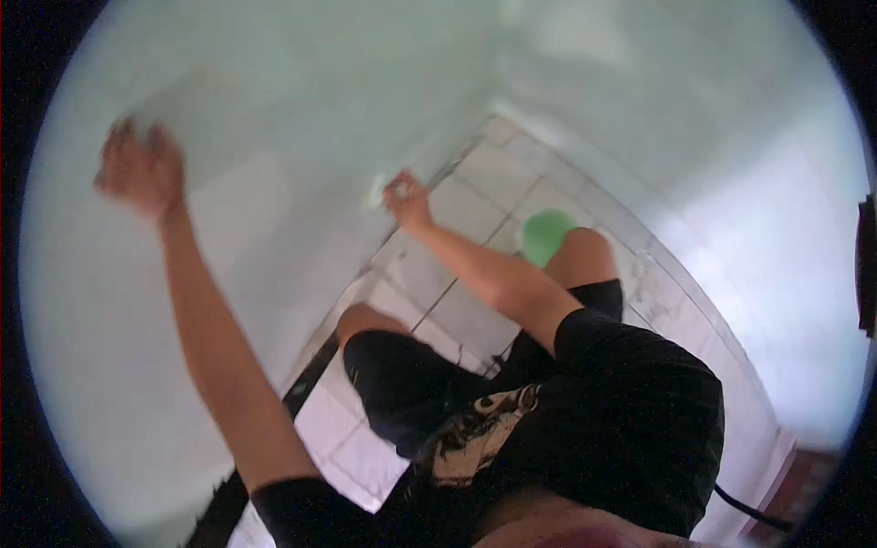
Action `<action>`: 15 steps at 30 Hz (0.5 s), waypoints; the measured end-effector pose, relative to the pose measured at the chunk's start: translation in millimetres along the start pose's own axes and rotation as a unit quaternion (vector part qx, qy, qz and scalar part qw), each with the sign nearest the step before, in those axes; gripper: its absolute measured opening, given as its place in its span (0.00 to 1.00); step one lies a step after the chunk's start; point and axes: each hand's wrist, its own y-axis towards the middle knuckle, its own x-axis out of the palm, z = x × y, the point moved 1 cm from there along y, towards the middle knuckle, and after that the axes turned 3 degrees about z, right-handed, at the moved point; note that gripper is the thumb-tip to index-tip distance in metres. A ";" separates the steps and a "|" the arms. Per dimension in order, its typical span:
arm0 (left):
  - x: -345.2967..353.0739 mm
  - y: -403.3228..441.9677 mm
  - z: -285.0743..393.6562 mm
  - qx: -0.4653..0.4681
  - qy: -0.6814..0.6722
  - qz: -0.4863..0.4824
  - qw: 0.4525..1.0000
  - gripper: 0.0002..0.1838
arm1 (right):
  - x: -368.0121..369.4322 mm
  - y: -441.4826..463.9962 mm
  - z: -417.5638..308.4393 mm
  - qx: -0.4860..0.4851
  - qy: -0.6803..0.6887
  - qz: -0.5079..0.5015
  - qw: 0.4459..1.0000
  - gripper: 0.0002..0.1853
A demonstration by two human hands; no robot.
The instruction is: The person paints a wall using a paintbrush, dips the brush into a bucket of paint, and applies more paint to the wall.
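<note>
My left hand (142, 169) is raised at the upper left, at the pale green wall (301, 119). Motion smears it, but its fingers look apart, and I can make out nothing held in them. Lower on the same wall, close to the floor, is my right hand (408, 201). Its fingers are curled around a small white piece (375, 192), soft-edged and blurred, which seems to press on the wall. Whether that piece is cloth, paper or sponge does not show.
A green round plastic container (546, 234) stands on the tiled floor (470, 183), partly behind my bent knee. Another pale wall (676, 119) meets the first at a corner. At the lower right lie a black cable (749, 513) and a reddish-brown surface (804, 489).
</note>
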 end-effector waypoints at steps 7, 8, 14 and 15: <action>40.4 -16.6 -12.8 -0.035 -0.182 0.033 0.982 0.24 | -149.2 19.8 -108.9 0.034 -0.007 -0.057 0.998 0.07; 3.1 0.6 -5.2 -0.077 -0.229 0.007 0.970 0.25 | -177.4 19.4 -141.4 0.056 0.026 -0.083 0.995 0.06; 0.6 3.0 2.5 -0.007 -0.198 0.217 0.956 0.22 | -259.0 28.7 -124.4 0.085 -0.021 -0.030 0.996 0.07; 9.7 -3.9 0.9 -0.040 -0.242 0.231 0.941 0.23 | -266.9 19.3 -112.0 0.121 -0.023 -0.001 0.992 0.08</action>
